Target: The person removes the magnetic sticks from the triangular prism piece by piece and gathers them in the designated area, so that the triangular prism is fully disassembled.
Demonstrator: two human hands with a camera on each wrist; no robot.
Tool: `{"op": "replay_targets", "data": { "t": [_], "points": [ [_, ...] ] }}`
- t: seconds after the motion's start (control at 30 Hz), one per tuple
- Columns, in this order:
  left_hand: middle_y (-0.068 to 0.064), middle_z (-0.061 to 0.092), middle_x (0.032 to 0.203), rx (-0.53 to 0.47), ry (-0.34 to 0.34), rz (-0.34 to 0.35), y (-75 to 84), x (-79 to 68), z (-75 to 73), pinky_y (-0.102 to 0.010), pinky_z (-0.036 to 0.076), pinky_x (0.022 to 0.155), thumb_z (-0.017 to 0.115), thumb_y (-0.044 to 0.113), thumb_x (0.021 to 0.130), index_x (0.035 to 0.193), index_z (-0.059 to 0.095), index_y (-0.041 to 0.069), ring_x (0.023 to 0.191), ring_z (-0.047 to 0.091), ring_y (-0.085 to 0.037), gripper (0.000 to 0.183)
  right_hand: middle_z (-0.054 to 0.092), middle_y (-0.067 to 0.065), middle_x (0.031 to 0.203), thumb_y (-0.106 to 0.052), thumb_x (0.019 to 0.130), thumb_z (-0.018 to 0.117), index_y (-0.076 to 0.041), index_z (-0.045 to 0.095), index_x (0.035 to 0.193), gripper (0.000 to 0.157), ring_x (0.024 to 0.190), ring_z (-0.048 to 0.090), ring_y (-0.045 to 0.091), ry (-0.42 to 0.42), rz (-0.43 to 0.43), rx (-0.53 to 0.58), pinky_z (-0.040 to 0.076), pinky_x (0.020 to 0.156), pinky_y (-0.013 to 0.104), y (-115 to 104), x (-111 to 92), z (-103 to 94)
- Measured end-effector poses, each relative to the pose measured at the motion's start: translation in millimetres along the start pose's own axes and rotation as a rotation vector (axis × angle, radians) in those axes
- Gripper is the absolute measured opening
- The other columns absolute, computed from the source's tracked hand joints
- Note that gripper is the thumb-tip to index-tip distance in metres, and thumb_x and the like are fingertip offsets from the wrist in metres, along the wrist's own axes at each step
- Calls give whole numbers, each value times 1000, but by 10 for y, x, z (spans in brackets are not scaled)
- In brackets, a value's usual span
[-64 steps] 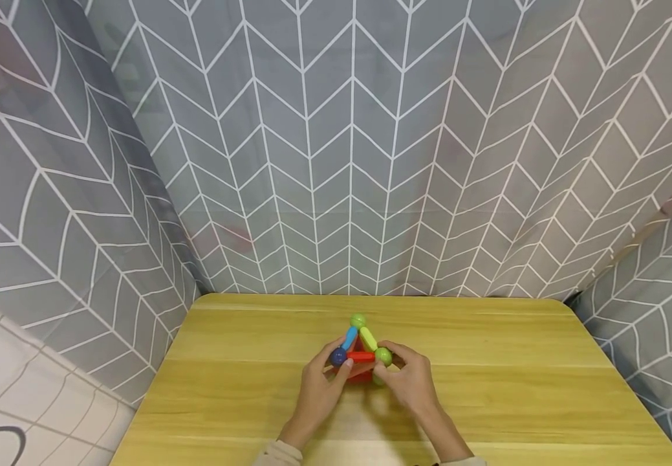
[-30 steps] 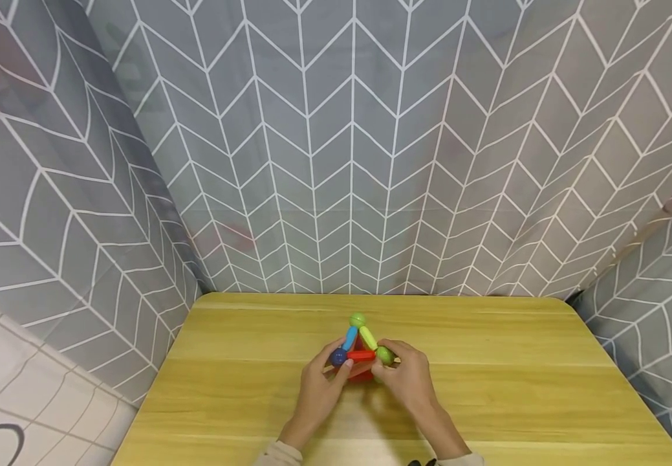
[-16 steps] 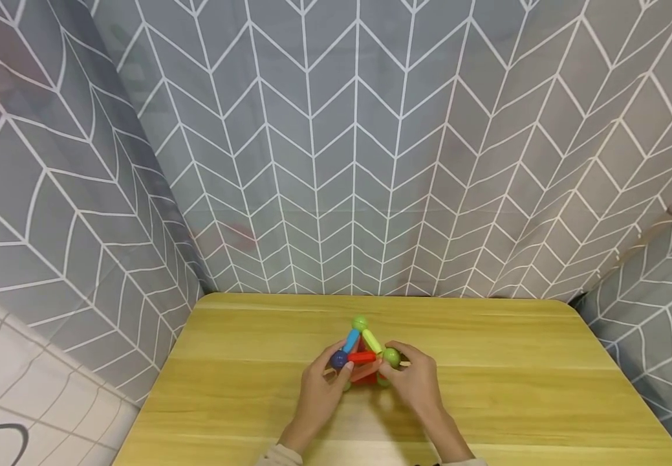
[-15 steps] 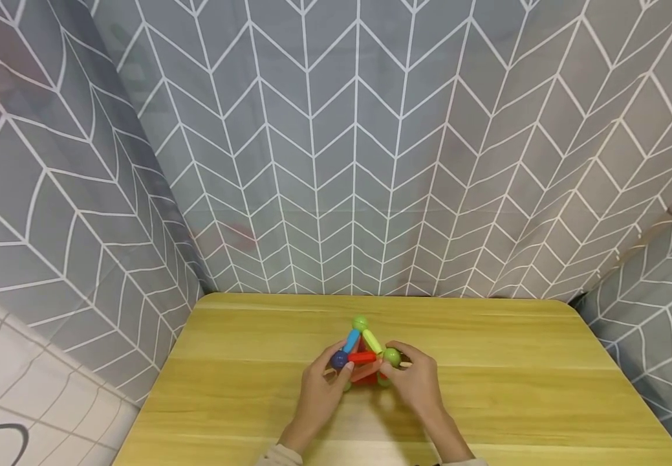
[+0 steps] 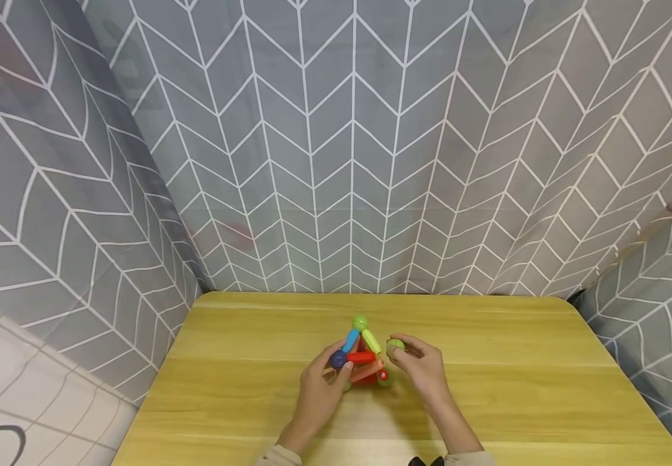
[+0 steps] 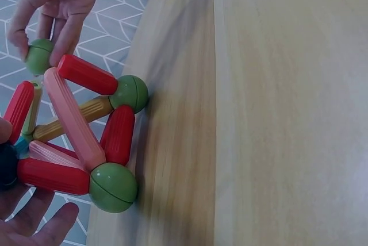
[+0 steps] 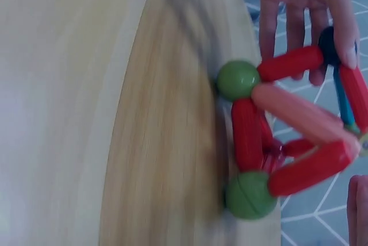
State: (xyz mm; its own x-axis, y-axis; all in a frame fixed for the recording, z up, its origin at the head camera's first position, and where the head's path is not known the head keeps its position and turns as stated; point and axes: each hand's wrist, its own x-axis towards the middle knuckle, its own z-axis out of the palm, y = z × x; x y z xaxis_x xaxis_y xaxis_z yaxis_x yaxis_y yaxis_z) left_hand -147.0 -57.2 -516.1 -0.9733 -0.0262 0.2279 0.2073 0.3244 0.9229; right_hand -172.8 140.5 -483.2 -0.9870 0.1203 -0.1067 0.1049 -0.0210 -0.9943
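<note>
In the head view we see the left hand [image 5: 321, 383] gripping the stick-and-ball frame [image 5: 361, 356] by its dark blue ball [image 5: 338, 359], over the wooden table [image 5: 225, 388]. The right hand [image 5: 423, 367] pinches a green ball [image 5: 395, 348] beside it — a small gap shows between. Wood stretches to both sides; a patterned grey curtain [image 5: 353, 162] stands behind the far edge.

From the left wrist, we see a red rod [image 6: 87, 75] and a pink rod [image 6: 75, 119] ending near that ball.

From the right wrist, we find two more green balls [image 7: 250, 194] at the frame's corners.
</note>
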Motion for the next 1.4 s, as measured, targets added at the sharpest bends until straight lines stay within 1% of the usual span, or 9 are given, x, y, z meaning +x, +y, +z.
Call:
{"op": "replay_targets", "data": {
  "t": [0.13, 0.27, 0.43, 0.57, 0.77, 0.93, 1.07, 1.17, 1.4],
  "points": [
    [-9, 67, 132, -17, -11, 0, 6, 7, -14, -34, 62, 85, 71, 18, 94, 135, 62, 22, 104, 69, -24, 42, 70, 18, 124, -7, 89, 73, 4, 66, 125, 38, 92, 67, 0, 19, -11, -86, 57, 82, 18, 25, 28, -67],
    [-11, 65, 135, -57, -47, -9, 4, 17, -41, -29, 61, 85, 70, 16, 94, 136, 62, 20, 105, 68, -25, 43, 69, 17, 127, -13, 87, 78, 1, 66, 127, 44, 97, 65, 1, 24, 8, -142, 54, 82, 14, 101, 66, -119],
    [-12, 63, 138, -100, -100, -35, -12, 15, -95, -25, 61, 85, 70, 15, 94, 136, 61, 21, 107, 66, -25, 43, 68, 20, 129, -11, 85, 79, 3, 64, 128, 48, 108, 68, 14, 10, 29, -137, 55, 81, 14, 219, 127, -156],
    [-13, 63, 138, -99, -146, -45, -27, 10, -141, -24, 60, 84, 70, 19, 95, 136, 61, 22, 110, 65, -27, 42, 67, 22, 129, -7, 84, 78, 3, 64, 127, 47, 115, 68, 26, 8, 39, -141, 56, 80, 15, 328, 169, -171],
    [-14, 64, 136, -86, -191, -20, -28, 16, -215, -22, 60, 84, 69, 23, 96, 135, 62, 22, 113, 65, -31, 40, 67, 25, 127, -5, 84, 79, 4, 67, 122, 41, 119, 66, 37, -16, -19, -240, 59, 86, 23, 501, 210, -175],
    [-15, 65, 134, -104, -200, -16, -14, 23, -244, -24, 60, 84, 70, 21, 95, 133, 63, 19, 114, 65, -33, 39, 68, 24, 125, -7, 83, 80, 1, 69, 120, 39, 119, 66, 38, -6, -62, -322, 60, 90, 28, 575, 226, -161],
    [-14, 64, 136, -127, -188, -20, 7, 29, -232, -31, 61, 88, 69, 21, 96, 133, 62, 19, 119, 64, -35, 38, 69, 25, 122, -5, 83, 80, 2, 70, 119, 38, 117, 67, 38, -7, -86, -354, 60, 90, 30, 588, 233, -129],
    [-14, 64, 135, -129, -175, -18, 18, 36, -208, -34, 61, 89, 68, 21, 96, 134, 61, 20, 119, 64, -34, 38, 71, 25, 119, -4, 82, 81, 3, 70, 118, 38, 113, 69, 37, -11, -111, -382, 60, 89, 31, 600, 241, -109],
    [-14, 65, 132, -97, -179, -25, 27, 37, -182, -31, 62, 86, 67, 20, 97, 134, 60, 21, 113, 66, -30, 37, 69, 25, 122, 0, 79, 82, 4, 68, 122, 45, 115, 68, 38, -16, -129, -407, 59, 92, 32, 620, 246, -111]
  ]
}}
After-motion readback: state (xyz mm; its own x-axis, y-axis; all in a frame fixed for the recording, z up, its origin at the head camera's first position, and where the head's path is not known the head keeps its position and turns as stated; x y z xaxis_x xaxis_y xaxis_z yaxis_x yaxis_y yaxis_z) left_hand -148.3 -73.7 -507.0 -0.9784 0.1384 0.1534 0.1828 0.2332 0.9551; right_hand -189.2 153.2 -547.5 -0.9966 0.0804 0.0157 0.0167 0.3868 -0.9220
